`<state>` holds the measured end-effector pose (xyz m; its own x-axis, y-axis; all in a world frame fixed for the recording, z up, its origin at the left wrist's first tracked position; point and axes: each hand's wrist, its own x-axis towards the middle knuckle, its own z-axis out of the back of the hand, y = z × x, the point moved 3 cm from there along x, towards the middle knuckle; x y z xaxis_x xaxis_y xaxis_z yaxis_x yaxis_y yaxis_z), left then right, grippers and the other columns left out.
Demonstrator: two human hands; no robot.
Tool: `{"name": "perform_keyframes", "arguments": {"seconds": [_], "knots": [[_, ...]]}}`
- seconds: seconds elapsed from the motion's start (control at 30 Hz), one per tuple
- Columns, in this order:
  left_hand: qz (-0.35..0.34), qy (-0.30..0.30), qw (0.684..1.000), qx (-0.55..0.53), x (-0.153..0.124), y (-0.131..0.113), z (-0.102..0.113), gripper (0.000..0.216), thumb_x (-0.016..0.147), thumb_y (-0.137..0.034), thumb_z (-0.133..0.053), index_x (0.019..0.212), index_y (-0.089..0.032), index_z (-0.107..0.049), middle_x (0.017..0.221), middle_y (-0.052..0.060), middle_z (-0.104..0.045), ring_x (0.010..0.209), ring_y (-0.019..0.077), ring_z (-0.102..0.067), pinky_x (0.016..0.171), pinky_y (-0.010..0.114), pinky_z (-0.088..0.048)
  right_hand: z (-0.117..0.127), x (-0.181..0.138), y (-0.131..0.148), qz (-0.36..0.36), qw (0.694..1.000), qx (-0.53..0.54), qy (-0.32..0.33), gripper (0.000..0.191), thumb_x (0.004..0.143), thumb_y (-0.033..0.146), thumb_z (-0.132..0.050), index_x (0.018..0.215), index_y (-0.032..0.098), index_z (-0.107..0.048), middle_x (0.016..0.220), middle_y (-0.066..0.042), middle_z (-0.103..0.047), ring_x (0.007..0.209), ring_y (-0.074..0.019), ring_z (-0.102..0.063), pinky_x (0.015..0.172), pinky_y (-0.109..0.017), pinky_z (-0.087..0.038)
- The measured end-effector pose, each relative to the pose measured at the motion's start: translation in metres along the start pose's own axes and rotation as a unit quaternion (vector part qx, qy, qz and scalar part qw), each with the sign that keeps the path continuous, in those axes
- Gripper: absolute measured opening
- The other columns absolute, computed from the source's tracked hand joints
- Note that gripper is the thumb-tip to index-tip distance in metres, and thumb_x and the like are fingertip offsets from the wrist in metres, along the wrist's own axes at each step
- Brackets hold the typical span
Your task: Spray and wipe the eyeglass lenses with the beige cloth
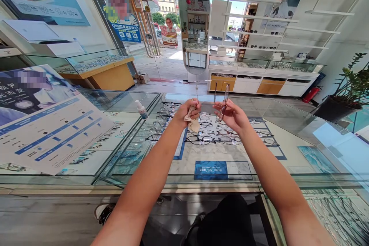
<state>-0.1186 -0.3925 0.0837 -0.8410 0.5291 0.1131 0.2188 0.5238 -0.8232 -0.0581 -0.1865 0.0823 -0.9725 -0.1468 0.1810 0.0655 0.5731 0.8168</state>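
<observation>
Beige cloth (pixel 194 125) hangs from the left hand (pixel 189 110), its grip closed around it; the right hand (pixel 232 113) pinches eyeglasses (pixel 226 93) above the glass counter (pixel 201 189), a gap between the hands. A blue-and-white card (pixel 223 170) with Chinese characters shows near the front edge. A blue sign (pixel 127 32) reads "STELLEST".

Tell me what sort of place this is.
Most likely an eyewear shop: rows of frames lie in the glass counter, an oval mirror shows beyond, and the right hand holds glasses.
</observation>
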Motion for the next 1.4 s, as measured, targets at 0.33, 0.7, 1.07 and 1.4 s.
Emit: {"name": "perform_keyframes", "arguments": {"seconds": [0.33, 0.7, 1.07, 1.4], "knots": [[-0.022, 0.037, 0.978, 0.206, -0.003, 0.020, -0.022, 0.034, 0.070, -0.040, -0.088, 0.077, -0.017, -0.065, 0.075, 0.001, -0.068, 0.045, 0.0033, -0.038, 0.041, 0.020, -0.024, -0.010, -0.004, 0.002, 0.008, 0.998, -0.020, 0.058, 0.038, 0.080, 0.047, -0.088, 0.080, 0.028, -0.054, 0.125, -0.005, -0.082, 0.128, -0.0294, -0.071, 0.116, -0.053, -0.053], [-0.041, 0.031, 0.977, 0.205, 0.000, 0.029, -0.022, 0.041, 0.072, -0.046, -0.089, 0.078, -0.019, -0.059, 0.071, -0.002, -0.063, 0.046, 0.0045, -0.041, 0.043, 0.022, -0.025, -0.019, -0.005, 0.002, 0.002, 0.998, -0.033, 0.054, 0.040, 0.076, 0.048, -0.090, 0.080, 0.029, -0.055, 0.121, -0.005, -0.083, 0.128, -0.0317, -0.070, 0.108, -0.054, -0.058], [-0.035, -0.031, 0.988, 0.149, 0.000, 0.023, -0.022, 0.041, 0.064, -0.038, -0.091, 0.078, -0.019, -0.057, 0.071, -0.003, -0.064, 0.046, 0.0032, -0.039, 0.041, 0.019, -0.025, -0.008, -0.002, 0.003, 0.038, 0.998, -0.031, 0.033, 0.040, 0.078, 0.049, -0.092, 0.084, 0.029, -0.057, 0.131, -0.004, -0.080, 0.135, -0.0282, -0.068, 0.117, -0.049, -0.054], [-0.015, -0.124, 0.992, -0.003, 0.004, 0.026, -0.015, 0.043, 0.058, -0.027, -0.094, 0.083, -0.016, -0.061, 0.080, -0.003, -0.066, 0.049, 0.0013, -0.039, 0.040, 0.016, -0.022, -0.002, 0.000, 0.009, 0.112, 0.993, -0.019, -0.032, 0.035, 0.076, 0.047, -0.095, 0.093, 0.031, -0.069, 0.126, 0.000, -0.080, 0.126, -0.0229, -0.070, 0.115, -0.042, -0.055]]}}
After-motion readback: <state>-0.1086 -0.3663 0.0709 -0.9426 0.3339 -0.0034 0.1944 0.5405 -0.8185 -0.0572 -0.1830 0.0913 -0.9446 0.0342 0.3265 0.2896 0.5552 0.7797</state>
